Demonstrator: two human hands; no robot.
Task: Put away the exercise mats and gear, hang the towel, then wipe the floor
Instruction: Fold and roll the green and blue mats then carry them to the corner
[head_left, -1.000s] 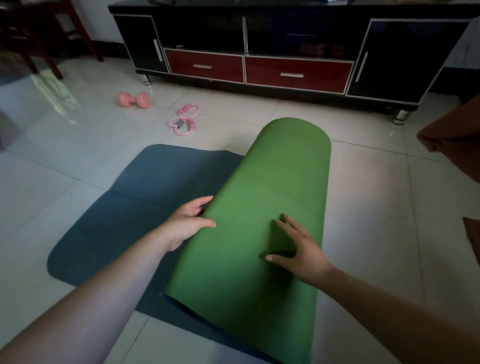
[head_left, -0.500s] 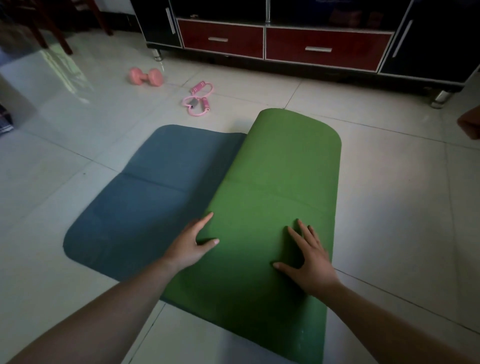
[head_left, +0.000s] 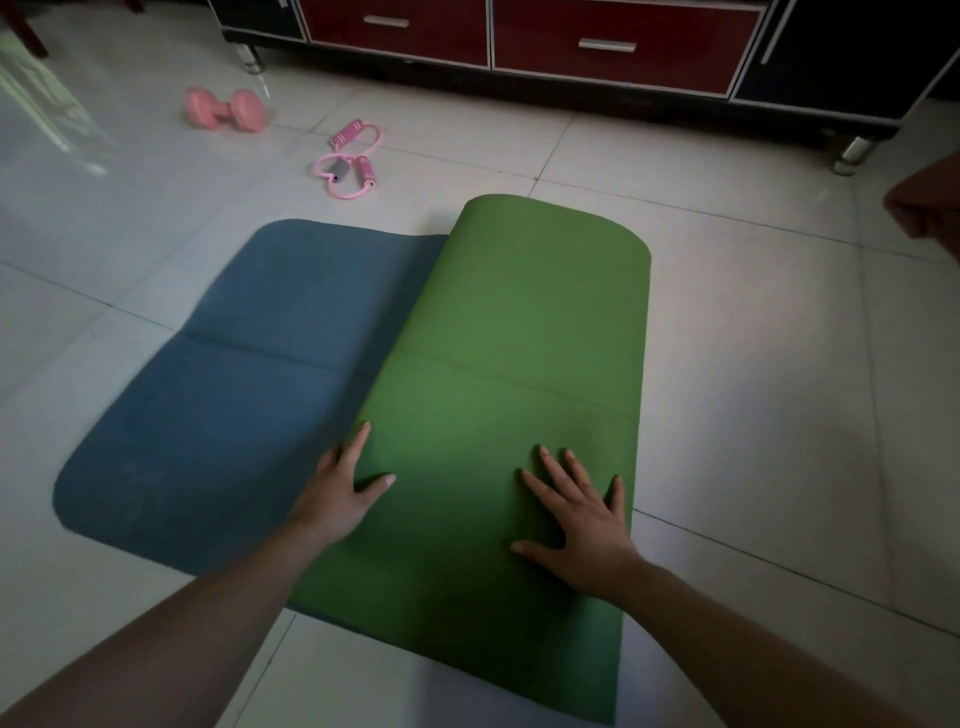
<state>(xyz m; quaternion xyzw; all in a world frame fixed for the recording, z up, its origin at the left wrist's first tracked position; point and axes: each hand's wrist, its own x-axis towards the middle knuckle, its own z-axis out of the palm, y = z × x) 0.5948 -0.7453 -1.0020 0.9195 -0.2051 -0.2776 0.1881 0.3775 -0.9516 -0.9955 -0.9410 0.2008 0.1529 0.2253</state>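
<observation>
Springback is the main worry: the green mat layer (head_left: 519, 338) lies over the right part of the blue mat (head_left: 218, 405) on the tiled floor (head_left: 753, 364), and I cannot tell whether this is one mat folded or two stacked. The right hand (head_left: 582, 525) presses flat on the green with fingers spread. The left hand (head_left: 337, 493) rests at the green's left edge, fingers straight and together along it, thumb splayed onto the green. If either palm lifts early, the foam may well pop up or unfold. Uneven pushing could skew the edges, and the glossy tile might let the whole thing slide. A pink dumbbell (head_left: 227, 108) and pink resistance band (head_left: 349, 163) lie well apart from the mats, near the cabinet (head_left: 613, 52), not yet gathered
</observation>
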